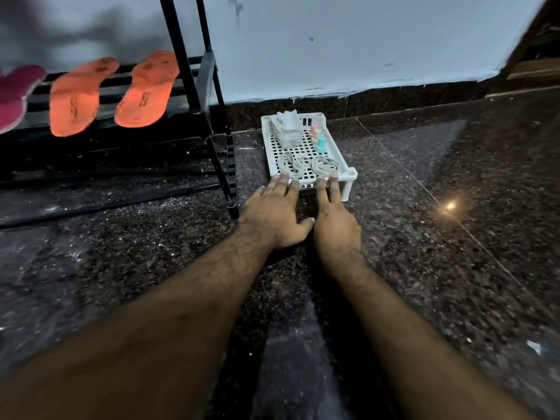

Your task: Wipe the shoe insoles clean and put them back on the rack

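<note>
Both hands reach flat toward the white perforated plastic tray (306, 148) on the dark speckled polished stone floor (424, 268). The left hand (274, 212) and the right hand (335, 221) lie side by side with fingers straight, tips touching the tray's near edge, gripping nothing — probably to draw the tray closer or pick something from it.

At the tray's far end sits a crumpled white cloth (288, 128), soft and bunched, likely the wipe. Beside it stand small pastel plastic pieces (318, 139); what they are I cannot tell. Nearer the fingers lie pale looped bands or cords (309, 166).

Left of the tray, on the black metal slatted rack (194, 74), two orange foam insoles (109, 93) lean heel-down, their tops showing dark smudges — not yet wiped, I'd judge. Further left is a fuzzy magenta piece (15, 95), partly cut off.
</note>
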`<state>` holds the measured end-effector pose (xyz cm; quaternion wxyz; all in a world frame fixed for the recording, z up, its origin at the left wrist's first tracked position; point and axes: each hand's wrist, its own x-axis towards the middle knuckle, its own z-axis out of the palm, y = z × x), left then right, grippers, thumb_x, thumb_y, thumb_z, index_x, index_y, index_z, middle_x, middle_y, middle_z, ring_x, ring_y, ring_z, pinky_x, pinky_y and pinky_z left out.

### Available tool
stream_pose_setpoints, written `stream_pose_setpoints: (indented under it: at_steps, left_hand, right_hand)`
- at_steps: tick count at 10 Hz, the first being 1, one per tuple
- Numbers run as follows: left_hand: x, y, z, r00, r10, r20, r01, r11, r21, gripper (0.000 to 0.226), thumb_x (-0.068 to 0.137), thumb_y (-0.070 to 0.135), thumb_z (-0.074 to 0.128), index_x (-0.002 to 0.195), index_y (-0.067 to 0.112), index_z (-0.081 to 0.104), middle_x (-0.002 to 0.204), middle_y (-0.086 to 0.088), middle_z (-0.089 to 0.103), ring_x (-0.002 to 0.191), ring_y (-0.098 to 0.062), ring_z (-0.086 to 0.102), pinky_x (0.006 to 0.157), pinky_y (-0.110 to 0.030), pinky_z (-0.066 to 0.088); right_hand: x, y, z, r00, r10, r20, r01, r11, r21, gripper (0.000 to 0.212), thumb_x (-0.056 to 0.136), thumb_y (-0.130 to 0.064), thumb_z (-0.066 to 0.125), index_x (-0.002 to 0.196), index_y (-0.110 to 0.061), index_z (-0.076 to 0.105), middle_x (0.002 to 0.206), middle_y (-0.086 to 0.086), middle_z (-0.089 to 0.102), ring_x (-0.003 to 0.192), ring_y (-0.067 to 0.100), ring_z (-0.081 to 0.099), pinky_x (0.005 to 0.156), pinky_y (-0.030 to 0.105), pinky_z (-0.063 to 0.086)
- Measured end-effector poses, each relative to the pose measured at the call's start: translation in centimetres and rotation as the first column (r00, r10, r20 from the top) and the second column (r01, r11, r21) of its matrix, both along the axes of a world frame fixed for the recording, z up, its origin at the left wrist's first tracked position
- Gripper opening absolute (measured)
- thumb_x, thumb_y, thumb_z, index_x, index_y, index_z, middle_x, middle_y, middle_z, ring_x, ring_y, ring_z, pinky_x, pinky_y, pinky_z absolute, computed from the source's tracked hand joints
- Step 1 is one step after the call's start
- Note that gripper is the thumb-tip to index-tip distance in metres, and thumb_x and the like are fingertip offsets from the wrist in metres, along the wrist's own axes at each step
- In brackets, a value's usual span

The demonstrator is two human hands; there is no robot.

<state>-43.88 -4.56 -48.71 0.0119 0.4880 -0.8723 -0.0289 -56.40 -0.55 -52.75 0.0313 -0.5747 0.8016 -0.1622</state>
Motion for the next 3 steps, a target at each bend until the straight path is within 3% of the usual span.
stream_pose_setpoints:
  at_steps: [2,3]
  left_hand:
    - [0.4,2.7,1.5,0.994,0.071,-0.083,-0.074,0.997,-0.026,0.074,0.102,0.041,0.032,0.158,0.004,0.001,0.167,-0.012,-0.004,0.155,-0.022,-0.001,0.126,-0.039,0.007]
    - [2.0,4.7,3.1,0.99,0.073,-0.121,-0.082,0.994,-0.072,0.067,0.103,0.035,0.028,0.158,0.004,0.004,0.167,-0.013,0.0,0.155,-0.022,0.001,0.126,-0.039,0.009]
  right_hand:
    - [0.4,1.8,1.2,0.996,0.087,-0.031,-0.087,0.996,0.011,0.069,0.103,-0.027,0.043,0.16,-0.027,0.004,0.169,-0.007,-0.004,0.119,0.032,0.057,0.084,0.047,0.055]
    - [1.5,3.1,3.0,0.982,0.115,-0.149,-0.122,0.992,-0.038,0.067,0.104,-0.024,0.041,0.16,-0.019,0.005,0.169,0.001,0.005,0.133,0.035,0.045,0.094,0.047,0.052]
